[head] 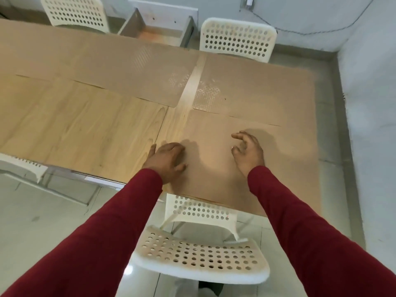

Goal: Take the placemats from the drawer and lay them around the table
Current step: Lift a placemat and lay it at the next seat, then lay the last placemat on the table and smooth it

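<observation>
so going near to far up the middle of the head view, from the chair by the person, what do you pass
near white chair → near placemat, with both hands on it → bare strip of table between the two far placemats → open drawer beyond the table's far edge

Light wood table (90, 129); three tan placemats flat on top: near-right (285, 159), far-right (263, 86), far-centre (128, 69).

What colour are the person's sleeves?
Dark red, both sleeves, plain with no pattern; the head view shows them clearly.
</observation>
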